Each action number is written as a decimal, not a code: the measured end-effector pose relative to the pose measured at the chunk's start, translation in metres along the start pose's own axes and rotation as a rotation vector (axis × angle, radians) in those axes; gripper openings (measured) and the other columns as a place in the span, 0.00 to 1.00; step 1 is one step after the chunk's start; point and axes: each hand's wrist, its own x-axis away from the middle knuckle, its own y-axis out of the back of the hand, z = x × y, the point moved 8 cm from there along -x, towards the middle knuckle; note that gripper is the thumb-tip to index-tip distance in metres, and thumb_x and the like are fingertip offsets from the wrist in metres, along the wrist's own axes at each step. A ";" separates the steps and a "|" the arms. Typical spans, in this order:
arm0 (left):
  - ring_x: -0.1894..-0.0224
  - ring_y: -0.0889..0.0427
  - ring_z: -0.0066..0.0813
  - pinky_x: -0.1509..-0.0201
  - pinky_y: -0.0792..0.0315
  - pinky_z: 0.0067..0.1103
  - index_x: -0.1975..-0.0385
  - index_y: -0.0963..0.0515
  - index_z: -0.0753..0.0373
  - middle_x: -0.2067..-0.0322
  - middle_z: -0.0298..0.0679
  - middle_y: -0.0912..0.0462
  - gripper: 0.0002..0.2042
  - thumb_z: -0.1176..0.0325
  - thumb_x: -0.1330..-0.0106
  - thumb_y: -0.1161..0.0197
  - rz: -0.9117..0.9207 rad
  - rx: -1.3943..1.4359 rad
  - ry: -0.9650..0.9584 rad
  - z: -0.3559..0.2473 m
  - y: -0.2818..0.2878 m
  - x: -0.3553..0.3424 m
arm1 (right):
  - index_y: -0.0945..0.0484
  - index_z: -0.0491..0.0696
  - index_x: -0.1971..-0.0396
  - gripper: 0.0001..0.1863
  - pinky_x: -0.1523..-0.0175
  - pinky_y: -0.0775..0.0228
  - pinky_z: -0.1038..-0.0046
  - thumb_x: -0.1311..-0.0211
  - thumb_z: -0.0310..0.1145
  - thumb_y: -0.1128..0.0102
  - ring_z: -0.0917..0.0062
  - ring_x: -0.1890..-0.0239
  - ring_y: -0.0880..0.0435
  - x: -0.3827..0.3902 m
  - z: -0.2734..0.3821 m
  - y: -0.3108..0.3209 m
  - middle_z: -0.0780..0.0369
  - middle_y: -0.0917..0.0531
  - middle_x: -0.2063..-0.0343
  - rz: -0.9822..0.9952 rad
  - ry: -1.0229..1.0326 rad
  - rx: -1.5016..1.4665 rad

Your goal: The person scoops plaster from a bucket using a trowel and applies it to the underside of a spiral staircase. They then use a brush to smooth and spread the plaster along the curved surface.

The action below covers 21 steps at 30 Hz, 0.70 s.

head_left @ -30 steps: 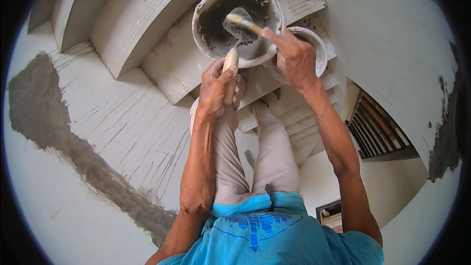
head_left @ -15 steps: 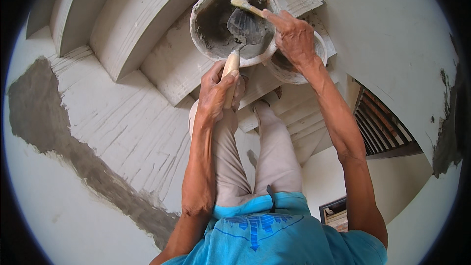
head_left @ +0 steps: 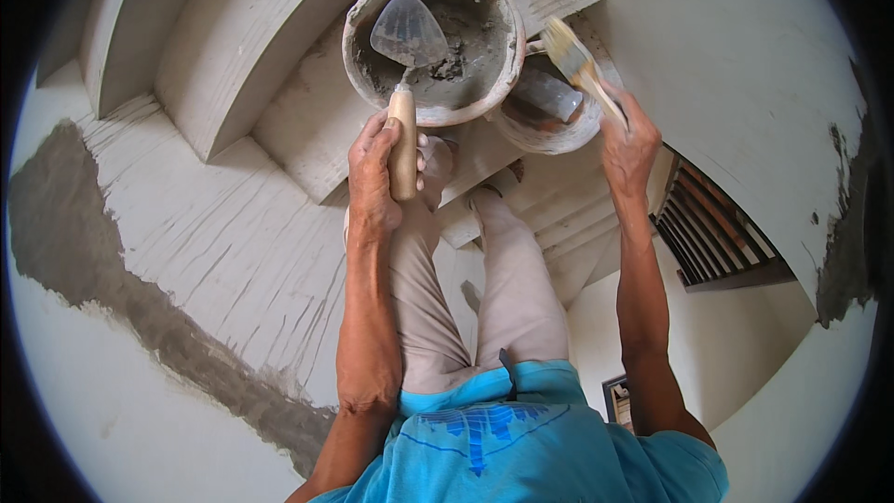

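My left hand [head_left: 377,172] is closed around the wooden handle of a trowel [head_left: 410,32]. Its metal blade is over a large bucket [head_left: 510,65] of wet grey mortar [head_left: 470,23], and looks mostly bare. In my right hand [head_left: 630,142] I grip a paintbrush [head_left: 582,63] by its pale handle, bristles pointing up and to the left. The brush is above the right side of a smaller bucket [head_left: 535,139], just right of the mortar bucket. Inside the smaller bucket lies a pale, translucent-looking surface beside something reddish brown; I cannot make out what it is.
Curved stair steps [head_left: 251,47] rise at the upper left, and lower steps [head_left: 568,200] run behind my legs. A band of grey mortar [head_left: 177,326] marks the wall on the left. Dark slatted bars [head_left: 722,228] fill an opening at the right.
My right hand has moved right with the brush, away from the trowel blade and out from over the mortar bucket. The trowel has shifted left, its blade now turned up and cleaner-looking.
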 end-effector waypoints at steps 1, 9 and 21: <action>0.73 0.23 0.20 0.78 0.28 0.16 0.40 0.32 0.68 0.68 0.39 0.21 0.27 0.57 0.32 0.38 0.000 0.021 -0.013 -0.001 0.000 -0.001 | 0.17 0.48 0.54 0.23 0.59 0.25 0.60 0.49 0.18 0.49 0.56 0.65 0.16 0.013 -0.018 0.005 0.54 0.15 0.65 0.034 -0.100 0.034; 0.72 0.21 0.23 0.76 0.25 0.18 0.41 0.32 0.70 0.65 0.41 0.21 0.26 0.64 0.35 0.34 -0.036 -0.118 -0.046 0.000 -0.007 -0.005 | 0.18 0.47 0.57 0.14 0.57 0.23 0.58 0.42 0.21 0.46 0.54 0.62 0.15 0.080 -0.135 -0.084 0.52 0.16 0.65 0.384 -0.100 0.504; 0.70 0.24 0.20 0.72 0.29 0.19 0.45 0.27 0.72 0.69 0.36 0.22 0.23 0.68 0.39 0.35 -0.134 -0.468 -0.151 0.010 0.005 -0.009 | 0.16 0.44 0.63 0.11 0.54 0.23 0.53 0.43 0.25 0.45 0.51 0.59 0.16 0.084 -0.238 -0.186 0.47 0.15 0.64 0.435 -0.345 0.400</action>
